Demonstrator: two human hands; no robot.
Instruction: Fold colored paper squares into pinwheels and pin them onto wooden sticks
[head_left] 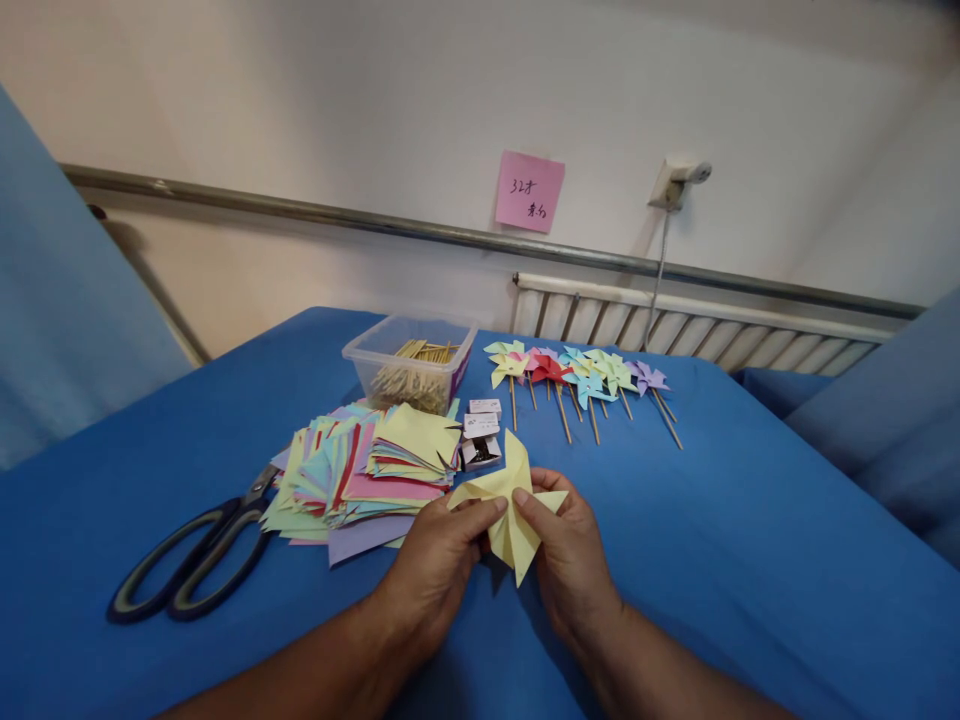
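A pale yellow paper pinwheel [516, 540] is held above the table between both my hands, its points folded toward the middle. My left hand [442, 545] grips its left side, thumb pressed on the paper near the centre. On the other side, my right hand [574, 550] pinches it with the thumb close to the centre, fingers behind. No stick shows on this pinwheel. Just beyond my hands stand small white boxes [481, 424]; the nearest is open with dark small pieces inside. To the left lies a pile of coloured paper squares [367, 465], some with cut corners.
Large scissors [202, 550] lie left of the paper pile. Behind it, a clear plastic box [360, 372] holds many thin wooden sticks [420, 375]. Several finished pinwheels [589, 385] on sticks lie at the back right of the blue-covered table [750, 560]. A radiator [697, 330] is beyond.
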